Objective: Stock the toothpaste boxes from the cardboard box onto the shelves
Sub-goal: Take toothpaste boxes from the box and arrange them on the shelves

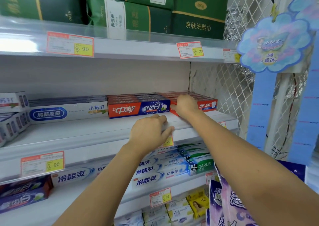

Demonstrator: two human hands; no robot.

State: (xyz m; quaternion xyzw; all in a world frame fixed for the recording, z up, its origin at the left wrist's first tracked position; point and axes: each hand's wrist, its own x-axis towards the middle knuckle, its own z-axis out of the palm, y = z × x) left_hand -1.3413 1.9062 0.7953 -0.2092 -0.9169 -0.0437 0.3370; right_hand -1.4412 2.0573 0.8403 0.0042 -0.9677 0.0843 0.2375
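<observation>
Down at the lower right, nearest me, purple packs (224, 205) showed. On the front edge of the middle shelf (77, 132) the left grip (150, 130) rested, fingers (162, 118) loosely bent and holding nothing. Farther in, the right grip (185, 105) curled over a red toothpaste box (208, 105) lying flat at the shelf's right end, just beside the red-and-blue boxes (138, 108). White-and-blue boxes (69, 112) lay left of those. Above, green packs (129, 17) filled the top shelf (138, 47).
</observation>
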